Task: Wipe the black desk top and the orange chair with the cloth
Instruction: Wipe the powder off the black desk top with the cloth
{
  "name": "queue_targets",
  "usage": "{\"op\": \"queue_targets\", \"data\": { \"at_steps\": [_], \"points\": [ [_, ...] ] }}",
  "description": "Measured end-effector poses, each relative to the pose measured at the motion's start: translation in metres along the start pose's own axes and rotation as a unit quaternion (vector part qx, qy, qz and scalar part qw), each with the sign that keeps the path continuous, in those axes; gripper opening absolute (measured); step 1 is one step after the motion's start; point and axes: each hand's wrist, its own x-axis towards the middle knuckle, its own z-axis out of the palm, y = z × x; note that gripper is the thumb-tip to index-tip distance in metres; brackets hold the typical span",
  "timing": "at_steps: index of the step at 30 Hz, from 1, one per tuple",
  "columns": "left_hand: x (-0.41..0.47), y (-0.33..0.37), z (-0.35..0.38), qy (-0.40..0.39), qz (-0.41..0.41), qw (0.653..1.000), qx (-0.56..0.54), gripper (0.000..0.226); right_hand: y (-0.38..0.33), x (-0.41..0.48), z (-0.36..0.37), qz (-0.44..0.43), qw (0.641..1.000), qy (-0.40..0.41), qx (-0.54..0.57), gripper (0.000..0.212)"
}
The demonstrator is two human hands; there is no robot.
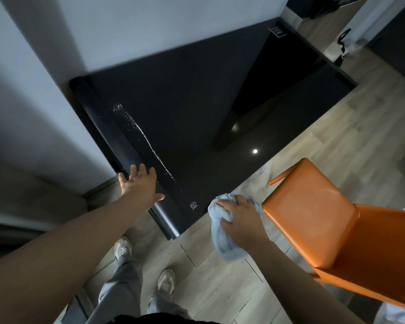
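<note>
The black table point(197, 101) stands against a pale wall point(126, 31), its glossy top showing a small round spot of reflected light point(255, 151). A thin white streak of dust or powder point(147, 141) runs along its left side, widening into a scatter of specks at the far end. A small white printed mark point(193, 205) sits near the table's near corner. The left grip point(139, 185) is open, with fingers straight and spread, and lies over the rounded left edge of the table just beside the near end of the streak. Whether the palm presses on the surface cannot be told. The right grip point(240, 218) has its fingers curled around a light blue cloth point(222, 239) and holds it bunched. The cloth is off the table top, just beside the table's near edge, in the gap between the table and the orange chair point(309, 211), with a loose end hanging below the hand. The chair stands on the wood-look floor point(337, 127) to the right, and the corner of its seat is just beside the cloth. Pale smudges show on the seat. Below, the person's two light shoes point(122, 250) point(166, 280) and grey trouser legs stand on the floor near the table's corner.
</note>
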Motion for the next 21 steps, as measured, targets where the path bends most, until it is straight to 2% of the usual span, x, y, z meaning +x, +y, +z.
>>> {"op": "queue_targets", "data": {
  "at_steps": [4,11,14,21],
  "points": [
    [-0.017,-0.012,-0.011,0.01,0.022,1.0,-0.016,0.082,-0.01,0.012,-0.038,-0.003,0.999,0.033,0.03,0.045],
    [-0.021,-0.053,-0.051,0.045,0.012,0.997,-0.065,0.069,-0.06,0.059,-0.107,-0.071,0.993,0.092,0.029,0.047],
    [-0.014,-0.076,-0.067,0.061,0.004,0.995,-0.084,0.068,-0.088,0.094,-0.12,-0.089,0.989,0.106,0.06,0.048],
    [0.012,-0.142,-0.093,0.071,-0.006,0.988,-0.135,0.074,-0.156,0.187,-0.137,-0.131,0.983,0.123,0.041,0.056]
  ]
}}
